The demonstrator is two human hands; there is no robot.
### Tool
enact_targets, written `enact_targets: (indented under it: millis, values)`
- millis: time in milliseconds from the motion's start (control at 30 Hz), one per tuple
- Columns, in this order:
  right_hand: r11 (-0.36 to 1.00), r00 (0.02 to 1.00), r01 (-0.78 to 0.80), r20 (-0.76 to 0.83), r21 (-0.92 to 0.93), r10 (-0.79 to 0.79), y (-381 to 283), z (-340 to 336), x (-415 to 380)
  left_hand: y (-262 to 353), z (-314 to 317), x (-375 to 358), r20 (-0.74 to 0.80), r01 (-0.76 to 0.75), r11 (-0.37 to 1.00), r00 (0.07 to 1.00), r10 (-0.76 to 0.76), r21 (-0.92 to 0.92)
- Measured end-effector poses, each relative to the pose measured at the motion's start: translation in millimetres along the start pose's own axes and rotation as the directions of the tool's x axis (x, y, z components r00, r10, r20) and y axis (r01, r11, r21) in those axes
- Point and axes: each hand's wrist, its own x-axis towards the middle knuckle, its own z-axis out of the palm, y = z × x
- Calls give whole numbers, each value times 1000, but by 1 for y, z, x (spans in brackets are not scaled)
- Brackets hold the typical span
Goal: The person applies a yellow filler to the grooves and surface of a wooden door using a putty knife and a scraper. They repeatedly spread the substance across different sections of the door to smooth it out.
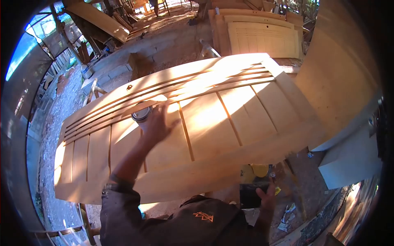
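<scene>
A wooden door panel (205, 119) with long grooves and shorter cross grooves lies flat across the view, partly in bright sunlight. My left hand (158, 125) is over its middle, beside a round metal can (142, 114) standing on the panel. The fingers reach past the can's right side, spread apart. Below the panel's front edge, my right hand (266, 197) is closed on the edge of a dark flat object (249, 196) with a yellow part above it. What exactly this object is cannot be made out.
Another grooved door (262, 39) leans at the back. A large wooden sheet (340, 69) stands at the right, above a pale box-like block (351, 158). A trestle leg (85, 223) shows at lower left. Scraps litter the ground.
</scene>
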Motion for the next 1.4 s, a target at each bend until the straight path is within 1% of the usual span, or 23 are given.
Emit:
enact_targets:
  millis: [33, 67, 100, 167, 233, 333, 467, 533, 567, 600, 633, 700, 800, 867, 900, 1000, 1100, 1200, 1233, 1267, 1300, 1333, 1400]
  values:
    - [1000, 1000, -8, -6, 12, 8, -3, 1, 0, 19, 14, -18, -53, -55, 986, 997, 47, -160]
    - [1000, 1000, -17, -10, 24, 18, -9, 2, 1, 46, 15, -32, 18, -75, 975, 997, 81, -210]
    - [999, 1000, -27, -13, 37, 27, -12, 2, 0, 62, 27, -46, 92, -88, 920, 987, 133, -382]
    - [999, 999, 30, -13, 43, -30, -14, -4, -1, 121, 48, -89, 375, 85, 828, 913, 158, -555]
    - [997, 997, 71, 3, 29, -71, -7, -14, 1, 154, 58, -110, 445, 208, 765, 889, 112, -610]
    - [997, 996, 69, 54, 17, -70, 11, -40, -5, 169, 79, -133, 475, 242, 815, 879, 46, -526]
    - [999, 992, -9, 123, 52, 3, 17, -63, -16, 151, 72, -139, 373, 211, 859, 927, -25, -466]
    - [999, 993, -26, 115, 22, 23, 23, -75, -23, 115, 64, -125, 202, 80, 954, 979, -21, -290]
    - [1000, 996, -23, 91, -2, 23, 25, -80, -25, 92, 60, -115, 49, 101, 967, 995, -92, -233]
    - [999, 998, -17, 65, -33, 19, 27, -84, -28, 79, 44, -95, -183, 4, 984, 982, -38, -178]
    - [999, 996, -19, 83, -33, 21, 24, -86, -31, 73, 28, -76, -301, 25, 984, 950, -79, -179]
    - [999, 997, -49, 55, -18, 50, 18, -89, -40, 70, 0, -43, -383, -61, 994, 919, 90, 88]
    - [999, 999, -35, -9, 13, 35, 15, -82, -53, 15, 41, -11, 96, -129, 989, 988, 122, 74]
    - [998, 997, -21, -66, 62, 25, 12, -72, -61, 1, 79, -2, 425, -253, 960, 887, 181, 118]
    - [995, 995, -20, -95, 102, 29, 7, -62, -67, 2, 96, -5, 342, -359, 917, 895, 285, 176]
    - [991, 989, -17, -140, 132, 36, 4, -42, -75, 25, 106, -3, 392, -495, 793, 849, 355, 354]
    - [995, 983, -22, -177, 95, 39, -1, -25, -79, 22, 127, 14, 723, -576, 769, 652, 230, 276]
    - [997, 969, -6, -246, 82, 26, 3, -14, -81, 11, 115, 26, 623, -600, 800, 637, 455, 29]
    - [997, 963, 3, -269, 81, 19, 4, -10, -80, 26, 86, 29, 585, -565, 825, 679, 444, 30]
    - [998, 956, 6, -294, 63, 12, 4, -3, -79, 13, 95, 36, 487, -554, 832, 735, 471, 33]
    - [999, 948, 5, -318, 44, 9, 2, 4, -77, 9, 82, 47, 423, -630, 776, 695, 581, -29]
    - [1000, 939, -1, -343, 24, 9, 0, 10, -77, 0, 75, 57, 277, -590, 777, 726, 630, -220]
    - [999, 943, -23, -332, 29, 31, -3, 21, -74, 1, 28, 66, 14, -617, 734, 763, 647, -282]
